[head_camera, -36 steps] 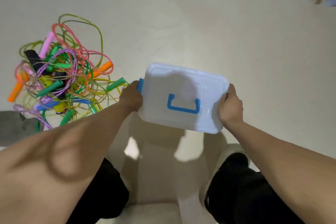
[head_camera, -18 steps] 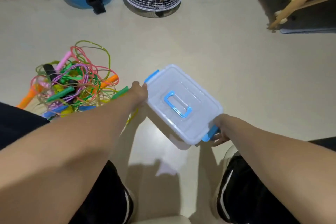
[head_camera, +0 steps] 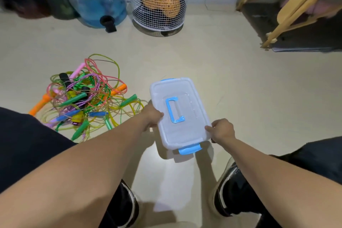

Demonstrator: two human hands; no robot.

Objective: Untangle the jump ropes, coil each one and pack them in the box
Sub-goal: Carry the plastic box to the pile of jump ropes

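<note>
A translucent white box (head_camera: pixel 187 127) with a blue lid handle and blue end clips hangs low over the cream floor, its lid closed. My left hand (head_camera: pixel 152 115) grips its left long edge and my right hand (head_camera: pixel 222 130) grips its right long edge near the front clip. To the left on the floor lies a tangled heap of jump ropes (head_camera: pixel 83 98) in pink, green, yellow, purple, orange and blue, with handles sticking out. The heap's right loops reach almost to my left hand.
My two black shoes (head_camera: pixel 231 190) stand below the box. At the back are a white wire basket (head_camera: pixel 161 0) and a blue water bottle (head_camera: pixel 100 0). Wooden furniture legs (head_camera: pixel 296 11) and a dark mat stand at the far right.
The box has been turned so its long side now points away from me, and both hands have shifted to its long edges. The view has tilted up towards the back wall.
</note>
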